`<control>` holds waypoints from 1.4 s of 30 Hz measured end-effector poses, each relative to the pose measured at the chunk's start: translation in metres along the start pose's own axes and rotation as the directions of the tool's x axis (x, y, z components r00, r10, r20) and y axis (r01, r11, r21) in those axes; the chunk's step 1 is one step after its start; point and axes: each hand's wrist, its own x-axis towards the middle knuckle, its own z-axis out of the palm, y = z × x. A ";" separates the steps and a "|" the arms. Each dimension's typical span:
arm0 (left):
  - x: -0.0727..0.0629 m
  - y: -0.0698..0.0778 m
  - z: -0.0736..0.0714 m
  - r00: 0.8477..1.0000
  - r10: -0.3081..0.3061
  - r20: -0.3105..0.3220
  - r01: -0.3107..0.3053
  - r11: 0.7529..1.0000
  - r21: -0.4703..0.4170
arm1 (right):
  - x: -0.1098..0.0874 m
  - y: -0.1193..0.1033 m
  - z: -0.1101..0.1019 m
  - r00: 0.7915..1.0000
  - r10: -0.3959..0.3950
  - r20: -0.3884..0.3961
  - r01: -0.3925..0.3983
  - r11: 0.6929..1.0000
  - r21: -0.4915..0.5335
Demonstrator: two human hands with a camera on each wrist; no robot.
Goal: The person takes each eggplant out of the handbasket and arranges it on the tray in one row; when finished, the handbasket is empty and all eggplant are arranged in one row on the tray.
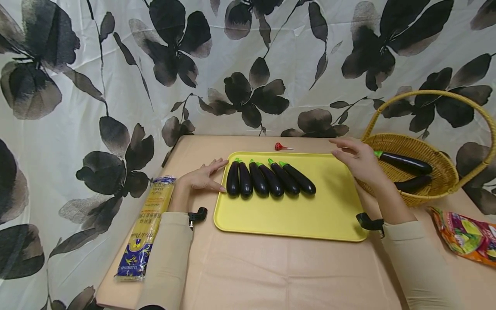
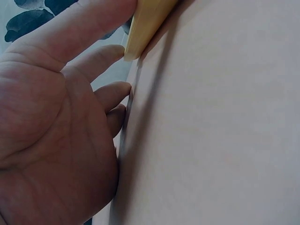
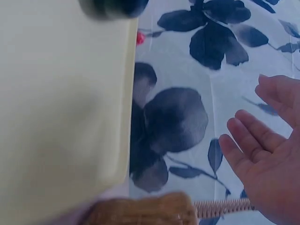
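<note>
My left hand [image 1: 201, 175] touches the left rim of a yellow tray [image 1: 333, 206], thumb and fingers extended. In the left wrist view the palm of that hand [image 2: 51, 112] faces the camera, with fingertips at the tray's corner [image 2: 140, 37]. A row of several dark purple eggplants [image 1: 273, 183] with green stems lies on the tray's left half. My right hand [image 1: 360, 159], holding nothing, hovers between the tray's right side and a yellow wicker basket [image 1: 422, 199]. Its fingers [image 3: 248, 154] are loosely extended. Inside the basket lie two eggplants [image 1: 404, 163].
A spaghetti packet [image 1: 145, 228] lies along the table's left edge. Behind the tray is a small red object [image 1: 278, 147] with a thin pale tip. A colourful bag [image 1: 470, 237] lies at the right. The basket's tall handle [image 1: 434, 92] arches upright before a floral cloth.
</note>
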 end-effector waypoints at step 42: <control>0.000 0.000 -0.001 1.000 0.012 0.003 -0.012 1.000 0.002 | -0.009 0.112 -0.114 0.956 0.280 0.084 -0.228 0.895 -0.383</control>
